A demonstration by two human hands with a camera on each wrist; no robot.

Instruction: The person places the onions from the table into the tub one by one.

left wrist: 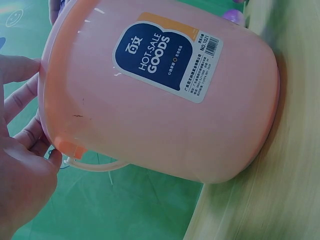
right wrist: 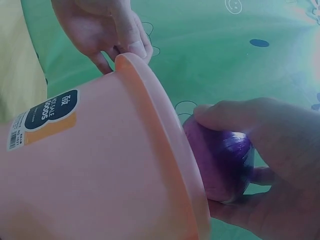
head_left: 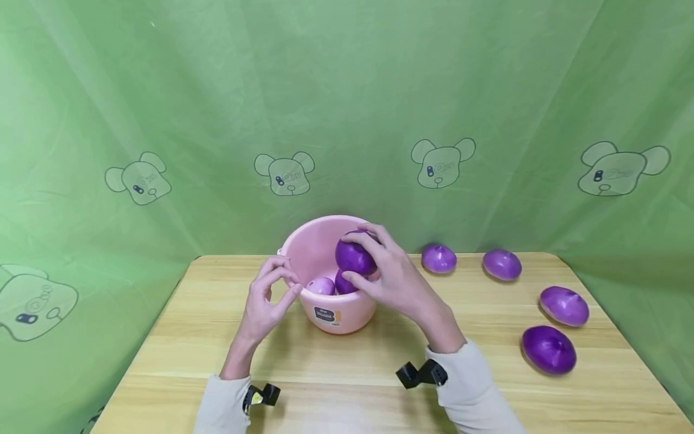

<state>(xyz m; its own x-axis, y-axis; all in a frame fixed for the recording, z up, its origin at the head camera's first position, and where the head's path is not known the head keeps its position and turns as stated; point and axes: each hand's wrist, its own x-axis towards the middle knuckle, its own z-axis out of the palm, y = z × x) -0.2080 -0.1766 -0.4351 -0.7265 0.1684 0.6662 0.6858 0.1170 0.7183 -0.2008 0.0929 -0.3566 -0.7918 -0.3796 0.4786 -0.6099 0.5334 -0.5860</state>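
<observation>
A pink bucket (head_left: 331, 310) stands upright on the table, a label on its front. My left hand (head_left: 267, 298) grips its rim at the left, thumb and fingertips at the edge in the left wrist view. In my right hand (head_left: 398, 274) is a dark purple onion (head_left: 353, 256), held between thumb and fingers over the right side of the bucket's opening. The right wrist view shows this onion (right wrist: 222, 160) just past the rim. Down inside the bucket lie a pale purple onion (head_left: 321, 286) and a darker onion (head_left: 343, 283), partly hidden by the hand.
Several purple onions lie on the wooden table (head_left: 179, 361) to the right: one onion (head_left: 439, 258) near the bucket, another (head_left: 502, 264) at the back edge, and a dark one (head_left: 549, 350) nearest me. A green curtain (head_left: 347, 90) hangs behind the table.
</observation>
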